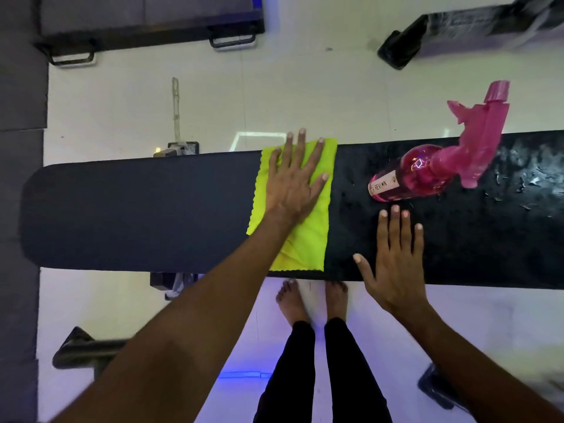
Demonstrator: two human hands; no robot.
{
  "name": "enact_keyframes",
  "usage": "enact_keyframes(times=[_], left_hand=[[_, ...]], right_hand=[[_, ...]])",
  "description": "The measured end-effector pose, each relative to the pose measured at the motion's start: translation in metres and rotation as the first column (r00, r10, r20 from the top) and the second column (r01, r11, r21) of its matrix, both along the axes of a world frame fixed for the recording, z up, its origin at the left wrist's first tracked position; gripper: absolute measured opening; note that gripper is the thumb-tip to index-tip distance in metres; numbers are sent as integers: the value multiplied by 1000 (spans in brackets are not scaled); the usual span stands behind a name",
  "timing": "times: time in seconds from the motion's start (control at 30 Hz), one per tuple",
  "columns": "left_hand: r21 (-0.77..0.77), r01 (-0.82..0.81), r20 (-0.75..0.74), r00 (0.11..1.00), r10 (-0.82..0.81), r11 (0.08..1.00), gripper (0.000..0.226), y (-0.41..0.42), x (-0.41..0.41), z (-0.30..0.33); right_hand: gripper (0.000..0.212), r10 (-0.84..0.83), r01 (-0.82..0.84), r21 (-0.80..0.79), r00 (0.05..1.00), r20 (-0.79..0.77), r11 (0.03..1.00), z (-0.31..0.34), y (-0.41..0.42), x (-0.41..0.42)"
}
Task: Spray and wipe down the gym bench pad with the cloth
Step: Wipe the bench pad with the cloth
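Note:
A long black bench pad (137, 209) runs across the view; its right part glistens with wet streaks. A yellow-green cloth (308, 245) lies spread flat on the pad's middle. My left hand (294, 181) presses flat on the cloth, fingers apart. A pink spray bottle (427, 172) stands on the pad to the right, nozzle pointing away. My right hand (396, 264) hovers or rests flat on the pad just in front of the bottle, fingers spread, holding nothing.
My bare feet (311, 300) stand on the pale floor at the bench's near edge. Dark bench frames with feet sit at the back left (152, 35), back right (403, 50) and near left (88, 349). Grey mats (21, 87) border the left.

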State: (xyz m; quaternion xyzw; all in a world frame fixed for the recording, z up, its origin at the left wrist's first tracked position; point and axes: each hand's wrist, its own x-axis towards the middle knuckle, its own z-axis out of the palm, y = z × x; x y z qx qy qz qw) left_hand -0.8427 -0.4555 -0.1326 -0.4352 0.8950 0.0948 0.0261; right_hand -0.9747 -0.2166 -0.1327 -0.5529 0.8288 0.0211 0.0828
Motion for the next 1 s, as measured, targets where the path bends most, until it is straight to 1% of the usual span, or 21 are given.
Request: enact_keyframes(times=[0.03,0.1,0.17,0.23,0.27,0.33,0.37,0.4,0.43,0.47,0.53,0.6,0.63,0.7,0.73,0.77,0.83,0.87,0.9,0.93,1.0], left_hand=[[-6,-89,-12,996,89,996,66,5,7,-1],[-7,-307,-8,952,307,952,66,39,14,-1],[-6,-432,25,902,432,902,68,82,5,1],[46,-428,30,904,427,903,70,101,-18,1],[63,-367,25,930,366,928,70,95,-29,2],[63,-130,14,992,129,990,69,62,-42,2],[52,-11,12,1000,11,999,69,41,-42,1],[34,59,10,998,-59,998,68,24,-37,0],[9,65,6,998,-65,998,67,14,-28,-2],[-15,9,-1,1000,-9,1000,66,12,-16,-4],[-47,-216,-28,976,215,975,65,34,6,-6],[-60,-416,6,909,417,907,66,86,11,-5],[-47,-474,27,879,475,879,67,114,5,-5],[-2,-509,28,861,509,861,70,150,-18,-4],[17,-483,18,876,483,876,70,150,-29,-4],[22,-414,10,910,414,910,69,141,-34,-4],[-1,-195,-5,981,195,981,67,114,-24,-7],[-38,-121,1,993,121,992,65,102,-12,-8],[-65,-124,1,992,125,990,64,97,-1,-9],[-83,-197,-2,980,197,977,63,100,9,-10],[-73,-449,-10,893,450,890,63,126,8,-11]], right_hand=[[90,-2,2,1,1000,3,1000,1,0,0],[88,-27,27,0,1000,7,1000,3,0,-4],[88,-84,84,-6,996,15,996,5,5,-13],[88,-81,81,-8,997,15,997,5,12,-24],[88,-62,62,-9,998,13,998,4,14,-27],[89,-39,39,-12,999,6,999,1,16,-29],[89,-40,40,-16,999,4,999,-1,15,-28],[89,-46,46,-20,999,6,999,-2,14,-27],[89,-53,53,-25,999,12,998,-3,14,-26],[88,-57,57,-28,998,16,998,-3,14,-26],[88,-54,55,-28,998,18,998,-2,15,-26],[88,-48,49,-28,999,24,998,-1,14,-27],[88,-45,46,-30,999,30,998,-1,15,-28],[88,-30,31,-37,999,38,999,0,17,-30],[87,-14,16,-40,999,42,999,-1,18,-32],[87,5,-3,-43,999,47,999,-2,19,-35],[87,34,-32,-43,998,51,999,-4,22,-40],[88,39,-37,-41,998,52,998,-5,23,-42],[88,40,-38,-42,998,57,998,-5,24,-43],[88,41,-38,-47,997,65,998,-5,23,-43],[87,38,-34,-52,996,76,998,-3,23,-43]])
